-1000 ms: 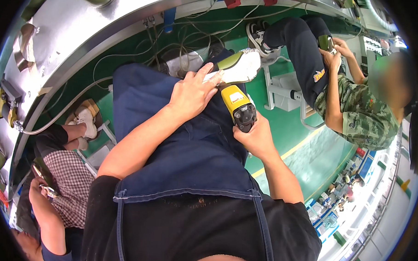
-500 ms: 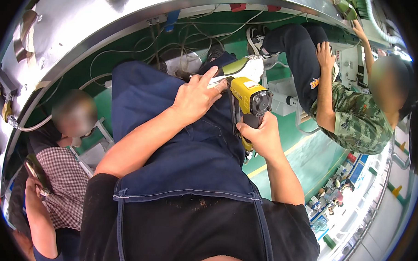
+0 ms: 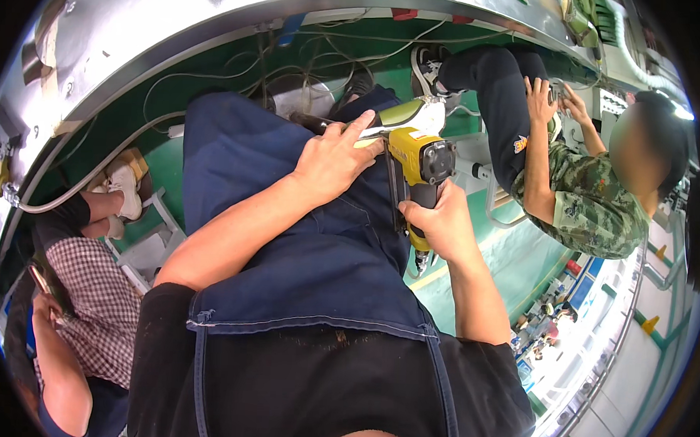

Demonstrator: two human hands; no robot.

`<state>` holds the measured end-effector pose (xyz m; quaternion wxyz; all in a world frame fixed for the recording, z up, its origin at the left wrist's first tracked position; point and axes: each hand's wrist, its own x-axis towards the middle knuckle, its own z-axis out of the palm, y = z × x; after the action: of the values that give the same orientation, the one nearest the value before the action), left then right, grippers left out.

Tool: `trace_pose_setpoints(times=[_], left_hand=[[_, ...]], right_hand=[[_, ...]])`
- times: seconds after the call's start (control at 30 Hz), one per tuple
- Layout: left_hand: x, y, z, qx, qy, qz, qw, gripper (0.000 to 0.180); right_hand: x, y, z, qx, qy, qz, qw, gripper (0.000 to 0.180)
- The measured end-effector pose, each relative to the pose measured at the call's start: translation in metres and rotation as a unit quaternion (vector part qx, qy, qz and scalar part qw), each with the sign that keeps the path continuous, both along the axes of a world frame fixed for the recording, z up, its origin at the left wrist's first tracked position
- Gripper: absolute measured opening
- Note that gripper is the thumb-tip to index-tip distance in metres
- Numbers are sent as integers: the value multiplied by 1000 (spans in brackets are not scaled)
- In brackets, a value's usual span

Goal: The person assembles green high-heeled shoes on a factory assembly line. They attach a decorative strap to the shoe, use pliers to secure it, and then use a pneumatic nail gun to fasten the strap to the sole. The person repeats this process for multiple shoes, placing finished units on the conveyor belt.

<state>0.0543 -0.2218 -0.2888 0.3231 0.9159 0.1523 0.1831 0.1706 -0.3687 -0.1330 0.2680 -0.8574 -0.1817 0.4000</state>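
Observation:
My left hand point(image 3: 330, 162) grips an olive-green and white shoe point(image 3: 404, 114) lying across my lap, its fingers stretched along the near side. A dark, rod-like piece point(image 3: 311, 122) sticks out past the shoe's left end; what it is I cannot make out. My right hand point(image 3: 446, 224) is wrapped round the black grip of a yellow air stapler or nailer point(image 3: 415, 153). The tool's nose is against or very near the shoe, close to my left fingertips; the exact contact is hidden. A metal hose fitting point(image 3: 421, 259) hangs at the tool's lower end.
A steel bench edge point(image 3: 241, 22) curves across the far side, with loose cables point(image 3: 317, 55) beneath it. At right sits a person in a camouflage shirt point(image 3: 594, 196); at left sits another in checked clothing point(image 3: 96, 302). A blue apron point(image 3: 287, 255) covers my lap.
My hands, the shoe and the yellow tool have barely moved. The left person's head has gone out of view, showing their shoes; the right person's raised hand has come down beside the other.

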Motion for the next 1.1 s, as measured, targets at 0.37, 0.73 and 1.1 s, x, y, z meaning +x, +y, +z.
trace_pose_setpoints(times=[0.37, 0.73, 1.1], left_hand=[[-3, 48, 13, -229, 5, -87, 969, 96], [-10, -18, -33, -583, -59, 197, 786, 121], [-5, -28, -1, -859, -23, 104, 500, 43]], right_hand=[[104, 41, 84, 119, -320, 114, 933, 51], [224, 226, 45, 80, -729, 283, 618, 48], [162, 297, 0, 215, -630, 367, 650, 29]])
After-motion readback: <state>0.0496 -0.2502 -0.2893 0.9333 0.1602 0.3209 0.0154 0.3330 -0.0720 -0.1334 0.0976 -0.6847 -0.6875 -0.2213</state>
